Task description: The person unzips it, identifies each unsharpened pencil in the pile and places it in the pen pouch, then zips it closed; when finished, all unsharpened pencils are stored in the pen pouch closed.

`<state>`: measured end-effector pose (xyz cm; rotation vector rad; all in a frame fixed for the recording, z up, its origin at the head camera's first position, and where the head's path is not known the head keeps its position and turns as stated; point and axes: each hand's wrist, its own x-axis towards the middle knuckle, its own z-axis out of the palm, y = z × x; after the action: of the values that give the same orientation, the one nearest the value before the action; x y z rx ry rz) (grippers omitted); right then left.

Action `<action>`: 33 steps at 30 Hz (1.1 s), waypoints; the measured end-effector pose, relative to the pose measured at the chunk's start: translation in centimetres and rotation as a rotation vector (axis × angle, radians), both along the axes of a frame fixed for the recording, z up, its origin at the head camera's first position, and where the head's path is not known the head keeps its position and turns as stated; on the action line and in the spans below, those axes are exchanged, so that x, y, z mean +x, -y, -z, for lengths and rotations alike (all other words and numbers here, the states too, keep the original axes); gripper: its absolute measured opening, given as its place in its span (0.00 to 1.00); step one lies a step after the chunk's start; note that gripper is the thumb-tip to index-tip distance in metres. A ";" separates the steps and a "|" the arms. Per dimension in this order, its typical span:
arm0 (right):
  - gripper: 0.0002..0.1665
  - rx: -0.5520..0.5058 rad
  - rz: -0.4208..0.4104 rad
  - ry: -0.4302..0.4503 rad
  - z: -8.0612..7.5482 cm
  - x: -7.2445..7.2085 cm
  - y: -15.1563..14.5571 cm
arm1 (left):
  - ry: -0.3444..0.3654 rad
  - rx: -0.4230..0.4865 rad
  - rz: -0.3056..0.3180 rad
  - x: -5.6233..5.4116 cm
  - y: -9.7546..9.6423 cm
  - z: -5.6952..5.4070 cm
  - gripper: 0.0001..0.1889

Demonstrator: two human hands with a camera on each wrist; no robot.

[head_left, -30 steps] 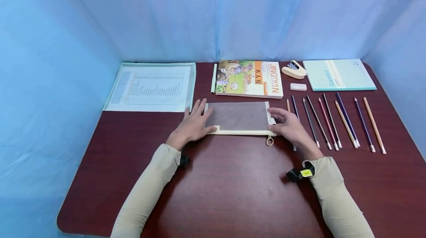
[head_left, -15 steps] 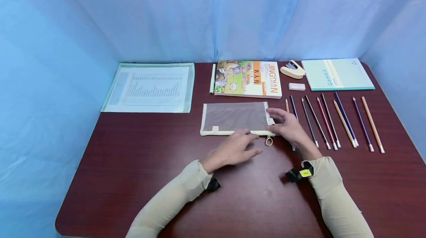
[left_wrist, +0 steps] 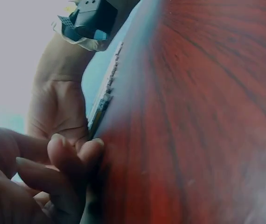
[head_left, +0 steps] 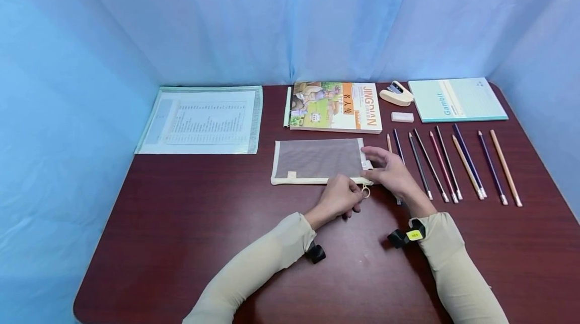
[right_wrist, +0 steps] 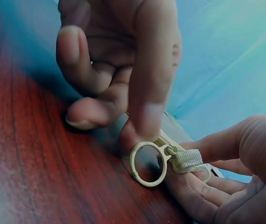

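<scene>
A mesh zipper pouch [head_left: 317,160] with cream edging lies flat at the middle of the table. My right hand [head_left: 390,170] holds its right end, thumb at the zipper edge and fingers curled at the side. At that corner hangs the zipper pull [right_wrist: 150,185], a cream ring, standing out from the fabric end tab [right_wrist: 189,158]. My left hand [head_left: 339,195] is in front of the pouch, thumb and index finger pinching at the ring, the other fingers curled. In the left wrist view, the left fingers [left_wrist: 63,158] hide the ring.
Several pencils [head_left: 466,165] lie in a row right of the pouch. Behind are a book [head_left: 335,107], a pale green stick [head_left: 287,107], an eraser [head_left: 402,117], a cream stapler [head_left: 396,94] and a notebook [head_left: 457,102]. A document folder [head_left: 204,120] lies at back left.
My left hand has left the pouch's left end, moved right along its front edge, and come to the zipper ring, its fingers closing there. My right hand keeps holding the right end.
</scene>
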<state>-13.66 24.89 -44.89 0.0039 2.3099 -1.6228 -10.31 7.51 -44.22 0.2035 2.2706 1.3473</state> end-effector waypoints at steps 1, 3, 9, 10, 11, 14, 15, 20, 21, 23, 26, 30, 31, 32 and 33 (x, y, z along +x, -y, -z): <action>0.38 0.001 0.001 0.000 0.0 0.0 0.0 | -0.010 -0.001 -0.011 0.0 -0.1 0.1 0.12; 0.38 0.004 0.001 0.000 0.0 0.0 -0.1 | -0.013 0.017 -0.036 0.0 -0.3 0.4 0.12; 0.38 0.007 0.009 -0.005 0.1 0.0 -0.2 | -0.031 0.098 -0.122 0.2 -0.6 0.9 0.09; 0.38 0.005 0.011 -0.005 0.2 0.0 -0.2 | -0.051 0.088 -0.128 0.2 -0.6 1.0 0.10; 0.38 0.002 0.012 -0.005 0.2 0.0 -0.2 | -0.078 0.068 -0.130 0.2 -0.5 1.0 0.11; 0.38 0.003 0.021 -0.009 0.3 0.0 -0.2 | -0.171 -0.012 -0.119 0.1 -0.2 1.0 0.12; 0.38 0.008 0.024 -0.012 0.3 0.0 -0.2 | -0.207 -0.044 -0.112 0.1 -0.1 1.0 0.12; 0.38 0.046 0.038 -0.024 0.3 -0.1 -0.1 | -0.319 -0.157 -0.090 -0.1 0.8 1.0 0.13; 0.38 0.051 0.039 -0.027 0.3 -0.1 -0.1 | -0.328 -0.168 -0.086 -0.1 1.0 1.0 0.13; 0.38 0.049 0.040 -0.029 0.4 -0.1 0.0 | -0.340 -0.181 -0.082 -0.2 1.5 1.0 0.12; 0.38 0.045 0.041 -0.034 0.4 -0.1 0.0 | -0.353 -0.185 -0.087 -0.2 2.5 1.0 0.11; 0.38 0.028 0.040 -0.026 0.4 -0.1 0.0 | -0.376 -0.177 -0.118 -0.3 4.2 1.0 0.10; 0.38 0.020 0.039 -0.024 0.4 -0.1 0.0 | -0.384 -0.173 -0.131 -0.4 4.8 1.0 0.10; 0.38 0.015 0.037 -0.022 0.4 -0.1 -0.1 | -0.390 -0.172 -0.144 -0.4 5.3 1.0 0.09; 0.38 0.009 0.037 -0.020 0.4 -0.1 -0.1 | -0.398 -0.174 -0.156 -0.4 5.9 0.9 0.09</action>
<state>-13.73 24.98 -45.32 0.0324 2.3455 -1.6371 -10.69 1.65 -45.13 0.2591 2.7723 1.2634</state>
